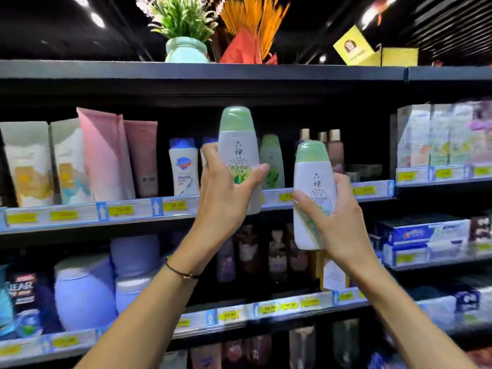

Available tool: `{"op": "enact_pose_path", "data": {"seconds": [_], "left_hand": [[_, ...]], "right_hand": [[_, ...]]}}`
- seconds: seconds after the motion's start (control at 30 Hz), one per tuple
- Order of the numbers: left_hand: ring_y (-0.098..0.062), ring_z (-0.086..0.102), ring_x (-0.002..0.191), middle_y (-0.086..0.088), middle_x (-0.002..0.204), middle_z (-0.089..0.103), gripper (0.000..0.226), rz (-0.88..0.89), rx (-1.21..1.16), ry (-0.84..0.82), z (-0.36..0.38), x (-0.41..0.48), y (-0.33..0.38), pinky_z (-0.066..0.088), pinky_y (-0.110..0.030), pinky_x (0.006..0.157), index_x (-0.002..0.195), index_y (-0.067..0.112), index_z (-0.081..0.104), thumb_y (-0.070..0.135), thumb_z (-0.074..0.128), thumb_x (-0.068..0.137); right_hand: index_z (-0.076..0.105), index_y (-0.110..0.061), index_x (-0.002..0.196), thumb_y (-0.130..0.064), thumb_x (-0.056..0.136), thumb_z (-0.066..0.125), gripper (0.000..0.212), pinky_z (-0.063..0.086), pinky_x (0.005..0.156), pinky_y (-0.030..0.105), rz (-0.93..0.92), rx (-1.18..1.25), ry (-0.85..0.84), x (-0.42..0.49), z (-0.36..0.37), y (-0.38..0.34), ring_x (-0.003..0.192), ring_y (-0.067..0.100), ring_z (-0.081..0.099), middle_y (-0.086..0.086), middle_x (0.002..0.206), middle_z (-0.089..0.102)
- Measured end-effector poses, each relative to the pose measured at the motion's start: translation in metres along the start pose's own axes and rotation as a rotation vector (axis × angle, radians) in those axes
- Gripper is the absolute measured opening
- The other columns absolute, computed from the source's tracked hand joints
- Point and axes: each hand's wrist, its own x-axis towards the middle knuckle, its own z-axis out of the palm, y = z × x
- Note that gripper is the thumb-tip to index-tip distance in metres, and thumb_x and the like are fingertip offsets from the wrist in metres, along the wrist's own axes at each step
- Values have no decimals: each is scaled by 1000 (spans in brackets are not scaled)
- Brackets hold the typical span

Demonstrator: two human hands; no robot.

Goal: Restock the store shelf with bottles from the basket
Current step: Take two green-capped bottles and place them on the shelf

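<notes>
left hand [226,198]: tall bottle [239,145] at shelf edge [133,209] | right hand [343,222]: second bottle [314,182]

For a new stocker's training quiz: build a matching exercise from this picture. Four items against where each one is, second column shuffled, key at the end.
Items
1. upper green-capped bottle
2. lower green-capped bottle
3. blue-capped white bottle
4. pale green vase

Places
A. gripped in the right hand
B. on top of the shelving unit
C. gripped in the left hand
D. standing on the shelf, right of the pink tubes

Pairs: 1-C, 2-A, 3-D, 4-B
</notes>
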Motion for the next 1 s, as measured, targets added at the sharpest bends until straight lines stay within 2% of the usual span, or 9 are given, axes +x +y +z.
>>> {"op": "enact_pose_path", "data": {"seconds": [0.27,0.4,0.47,0.5,0.57,0.6,0.7,0.83,1.0], "left_hand": [[-25,52,114,3,116,48,49,74,6,-11,33,48,-15,48,-52,96,110,32,34,57,64,80],[-29,48,131,-1,145,43,73,145,-17,-48,35,58,-18,43,-57,107,143,41,21,37,65,85],[-15,36,143,9,162,25,101,204,0,-72,35,63,-21,33,-45,119,156,41,0,15,67,86],[2,33,137,20,158,22,106,238,43,-77,32,66,-23,29,-26,120,159,35,-4,5,67,86],[23,38,104,30,133,29,107,254,149,-71,34,68,-22,26,4,95,161,32,-1,1,68,86],[19,42,94,22,124,36,104,240,193,-73,37,68,-20,27,6,85,160,36,3,5,70,86],[-9,46,89,-5,114,45,92,203,323,-94,40,72,-16,31,-1,76,155,42,18,19,76,86],[-6,47,84,-3,108,39,86,200,471,-187,51,77,-18,38,-15,72,147,38,25,19,80,83],[-24,54,81,-3,111,35,80,150,646,-288,61,83,-23,51,-45,82,137,34,25,20,81,82]], "right_hand": [[46,-35,119,-47,87,69,41,55,75,32,-13,111,-60,42,-12,13,93,3,67,-27,98,64],[45,-32,125,-43,92,66,40,56,78,34,-20,133,-103,64,-13,23,97,5,66,-15,109,62],[47,-32,125,-40,94,67,37,54,79,32,-17,188,-128,76,-14,29,97,3,66,-14,110,63],[49,-31,125,-38,95,66,35,53,79,30,-14,202,-133,80,-13,31,96,1,66,-14,108,64],[51,-27,125,-33,97,64,32,51,76,24,-17,230,-149,89,-14,32,91,-4,65,-16,104,63],[51,-26,125,-31,98,63,30,50,74,22,-20,249,-153,93,-16,33,89,-5,64,-17,103,62],[51,-22,121,-25,99,62,25,50,67,17,-34,285,-170,105,-20,36,85,-6,63,-12,105,60],[50,-22,118,-22,99,60,21,51,61,14,-45,320,-188,115,-24,39,79,-8,63,-6,106,60],[50,-26,114,-30,97,64,22,52,65,16,-67,299,-171,123,-22,45,86,-4,64,-8,109,61]]}}
